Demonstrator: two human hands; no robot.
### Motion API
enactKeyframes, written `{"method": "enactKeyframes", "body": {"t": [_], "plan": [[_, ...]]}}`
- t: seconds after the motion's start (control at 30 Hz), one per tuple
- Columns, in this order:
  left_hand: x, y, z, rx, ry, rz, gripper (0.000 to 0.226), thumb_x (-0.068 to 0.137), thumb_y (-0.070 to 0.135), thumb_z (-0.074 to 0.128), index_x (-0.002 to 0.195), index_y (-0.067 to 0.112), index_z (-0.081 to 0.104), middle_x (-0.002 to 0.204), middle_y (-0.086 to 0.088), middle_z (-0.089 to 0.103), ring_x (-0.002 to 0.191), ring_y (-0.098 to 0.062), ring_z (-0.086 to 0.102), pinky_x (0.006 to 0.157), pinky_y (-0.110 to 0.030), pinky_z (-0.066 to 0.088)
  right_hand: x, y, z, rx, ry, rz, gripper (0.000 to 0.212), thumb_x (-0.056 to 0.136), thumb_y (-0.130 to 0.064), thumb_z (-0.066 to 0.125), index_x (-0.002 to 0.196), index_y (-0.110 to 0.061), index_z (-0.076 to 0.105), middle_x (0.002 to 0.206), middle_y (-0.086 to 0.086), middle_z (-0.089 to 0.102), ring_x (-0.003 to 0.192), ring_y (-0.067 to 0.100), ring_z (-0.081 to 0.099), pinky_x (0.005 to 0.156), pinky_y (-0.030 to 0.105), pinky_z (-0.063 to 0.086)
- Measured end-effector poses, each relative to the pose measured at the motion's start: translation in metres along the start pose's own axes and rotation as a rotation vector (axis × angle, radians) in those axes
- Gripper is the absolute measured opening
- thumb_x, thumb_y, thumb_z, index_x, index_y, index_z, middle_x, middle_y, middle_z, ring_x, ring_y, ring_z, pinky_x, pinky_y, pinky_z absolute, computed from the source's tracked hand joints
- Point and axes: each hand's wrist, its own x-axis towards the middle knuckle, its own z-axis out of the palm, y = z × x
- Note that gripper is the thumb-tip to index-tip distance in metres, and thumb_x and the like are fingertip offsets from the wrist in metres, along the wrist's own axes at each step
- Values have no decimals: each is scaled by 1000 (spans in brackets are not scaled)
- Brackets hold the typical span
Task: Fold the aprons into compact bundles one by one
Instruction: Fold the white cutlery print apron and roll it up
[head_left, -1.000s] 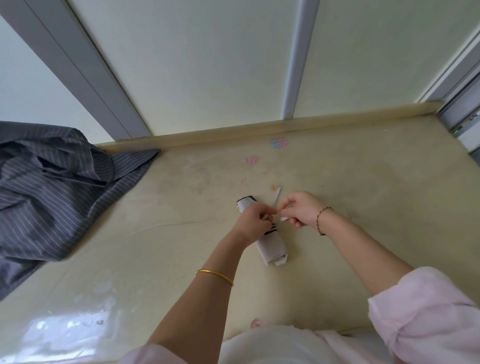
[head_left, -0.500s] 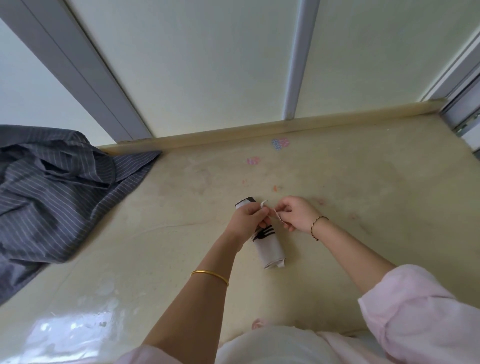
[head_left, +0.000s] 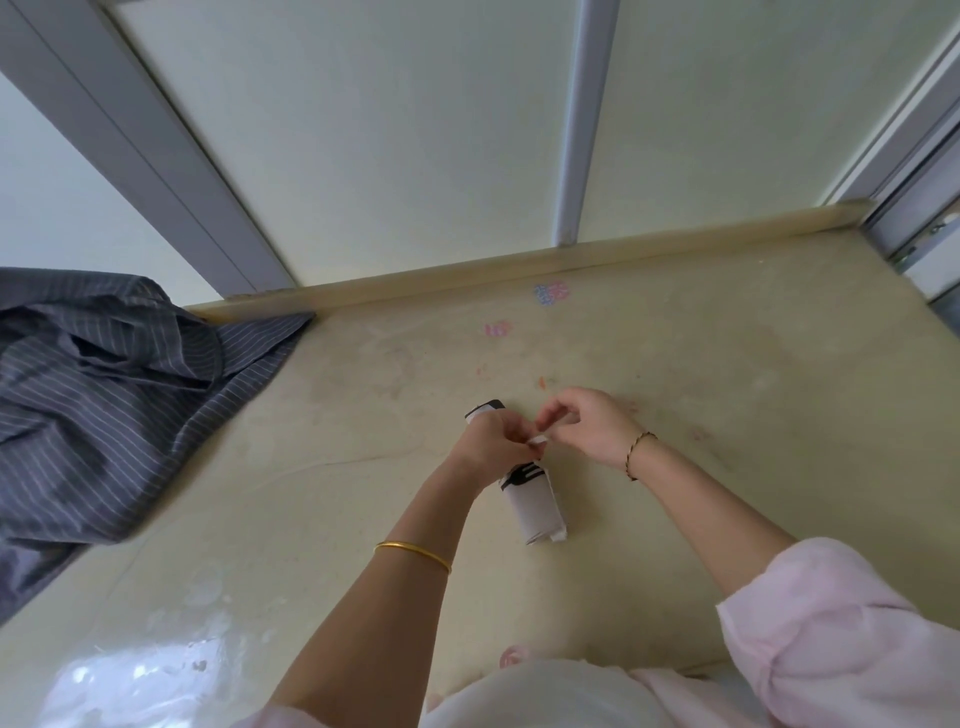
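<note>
Step in hand, by judgement: fastening the rolled apron (head_left: 535, 506) with its own white strap (head_left: 538, 440), the last part of making one bundle. Lies as a tight light-grey roll near the middle of the table (head_left: 727, 415), long axis running from about 11 o'clock to 5 o'clock, black fork print on the visible side, dark edge showing at the far end, a small white tab sticking out at the near end.

Left hand (head_left: 493, 441) over the upper half of the roll, fingers curled, pinching the strap end at its fingertips and seemingly also pressing the roll down. Right hand (head_left: 587, 426) just at 3 o'clock of the left one, thumb and forefinger curled and nipping the same strap. Hands nearly touching; exact wrap of the strap under the fingers hidden.

Next move probably calls for a steady pull and a tuck or knot, with pressure kept on the roll so it does not spring open.

Thin woven cotton-like fabric for the roll, soft but firm when wound. Table surface smooth, glossy, pale yellow, faintly stained. At 9 o'clock, a crumpled dark grey pinstriped cloth (head_left: 104, 415), loose and heavily folded, well apart from the roll.
</note>
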Motion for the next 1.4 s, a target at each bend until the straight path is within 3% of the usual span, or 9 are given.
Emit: {"method": "enactKeyframes", "body": {"t": [0.13, 0.23, 0.47, 0.57, 0.77, 0.97, 1.1, 1.2, 1.4], "plan": [[-2, 0, 2, 238, 44, 103, 24, 78, -2, 62, 76, 21, 62, 79, 2, 63, 81, -18, 62, 79, -34, 53, 6, 7, 12, 52, -74, -55, 28, 85, 10, 46, 93, -16, 56, 79, -3, 58, 68, 5, 53, 54, 8, 41], [-8, 3, 4, 522, 138, 181, 26, 78, 3, 53, 88, 25, 61, 91, 8, 63, 86, -16, 58, 68, -32, 49, 7, 12, 18, 109, -65, -63, 19, 91, 4, 48, 93, -15, 53, 81, -2, 60, 70, 7, 55, 57, 8, 41], [-12, -4, 11, 819, 284, 298, 22, 86, 0, 48, 104, 10, 56, 109, -5, 47, 92, -24, 48, 67, -40, 50, 6, 17, 25, 124, -65, -14, 18, 94, 1, 44, 94, -11, 58, 73, -6, 56, 64, 4, 49, 50, 5, 35], [-13, -3, 15, 814, 321, 238, 27, 85, -6, 47, 108, 8, 50, 111, -9, 43, 86, -24, 44, 61, -36, 46, 8, 16, 25, 139, -74, 33, 6, 93, -12, 55, 91, -12, 60, 72, -5, 57, 64, 5, 49, 48, 7, 34], [-13, -1, 20, 821, 327, 252, 20, 89, -3, 44, 106, 7, 46, 106, -9, 39, 79, -22, 35, 57, -30, 33, 15, 15, 25, 143, -39, 89, 25, 88, -12, 54, 63, -15, 51, 72, 10, 52, 66, 19, 43, 64, 28, 34], [-16, -12, 13, 642, 318, 297, 19, 86, 0, 48, 104, 4, 51, 102, -8, 40, 79, -28, 46, 65, -35, 44, 14, 16, 28, 98, -75, -30, 21, 88, 0, 55, 103, -12, 65, 86, 1, 63, 80, 12, 57, 71, 17, 45], [-14, -13, 13, 534, 311, 289, 16, 85, -2, 46, 99, 4, 51, 101, -11, 43, 81, -33, 49, 69, -39, 47, 17, 20, 28, 33, -23, -59, 20, 84, 2, 59, 99, -7, 68, 90, 6, 67, 87, 18, 60, 81, 27, 48], [-12, -15, 10, 412, 301, 277, 16, 80, -7, 44, 88, 7, 50, 93, -5, 42, 80, -29, 45, 61, -31, 40, 20, 17, 24, -126, -69, -92, 11, 86, -6, 60, 94, -11, 65, 87, 1, 61, 83, 18, 56, 74, 24, 42], [-8, -21, 9, 329, 296, 289, 19, 85, 0, 54, 77, 13, 42, 82, 1, 39, 79, -19, 37, 60, -9, 31, 19, -2, 10, -697, -137, -233, 22, 96, -21, 43, 108, -16, 62, 114, 1, 53, 100, 25, 56, 81, 33, 45]]}}
